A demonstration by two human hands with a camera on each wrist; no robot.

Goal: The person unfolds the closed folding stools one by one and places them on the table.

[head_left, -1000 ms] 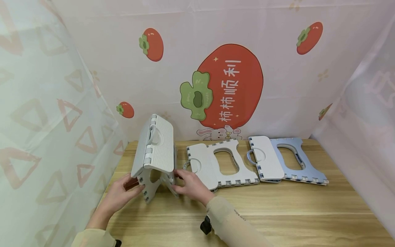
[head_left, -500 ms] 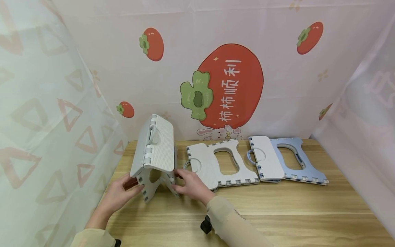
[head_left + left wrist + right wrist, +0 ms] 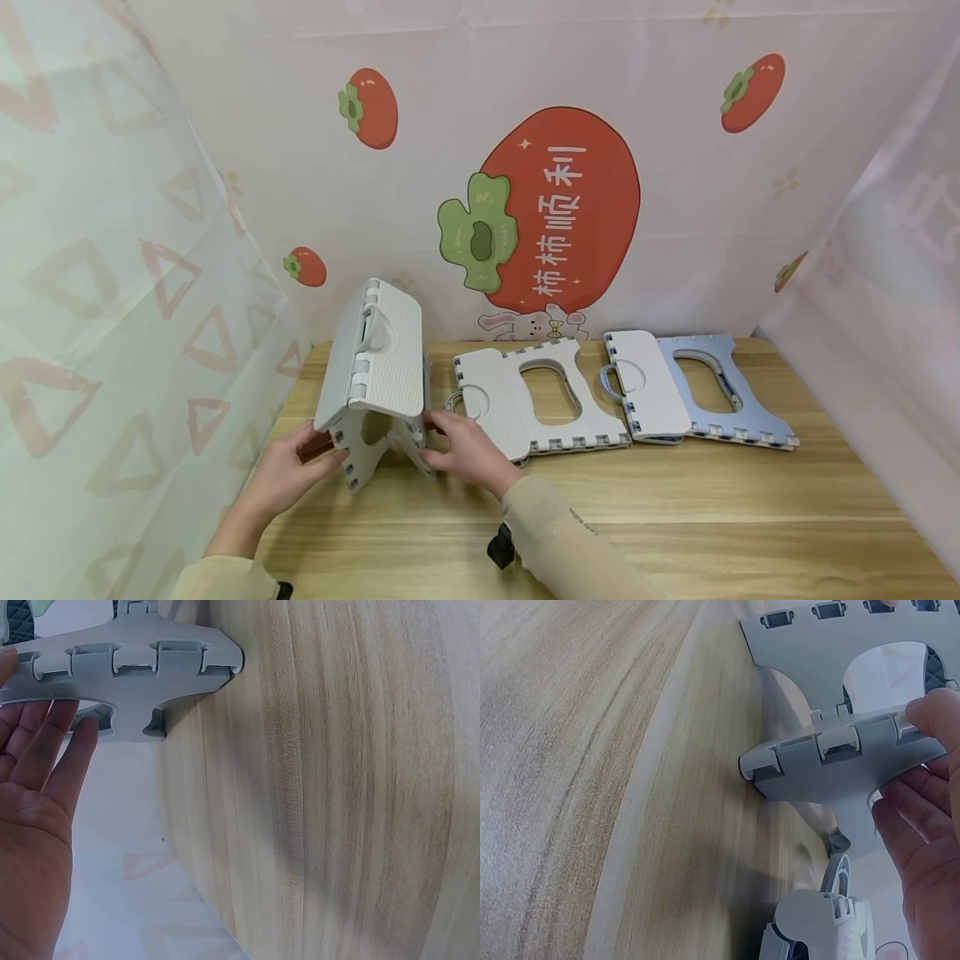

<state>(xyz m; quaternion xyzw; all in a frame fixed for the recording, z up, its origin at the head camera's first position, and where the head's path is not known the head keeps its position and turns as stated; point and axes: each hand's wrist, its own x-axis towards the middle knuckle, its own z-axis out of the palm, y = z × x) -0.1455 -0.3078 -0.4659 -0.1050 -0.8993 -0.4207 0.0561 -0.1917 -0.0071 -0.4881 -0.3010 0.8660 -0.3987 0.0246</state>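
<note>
A white and grey folding stool (image 3: 393,350) stands half unfolded at the table's left, its hinged top peaked like a roof, a carry handle at the ridge. My left hand (image 3: 283,475) grips the left leg panel by its front edge. In the left wrist view, the thumb lies on the hinged edge of that leg panel (image 3: 135,660) and fingers reach behind it. My right hand (image 3: 468,450) pinches the right leg panel. The right wrist view has the thumb on this leg panel's edge (image 3: 821,765), fingers curled at its outer side. The far legs are partly hidden.
A flat-folded white stool (image 3: 495,400) lies just right of my right hand. Farther right lies a folded white and blue stool (image 3: 648,387). The wooden table (image 3: 712,517) meets printed cloth (image 3: 247,150) at the back and both sides.
The stool's left leg panel and left top half have shifted slightly left with my left hand, so the legs stand a little wider. My right hand stays in place.
</note>
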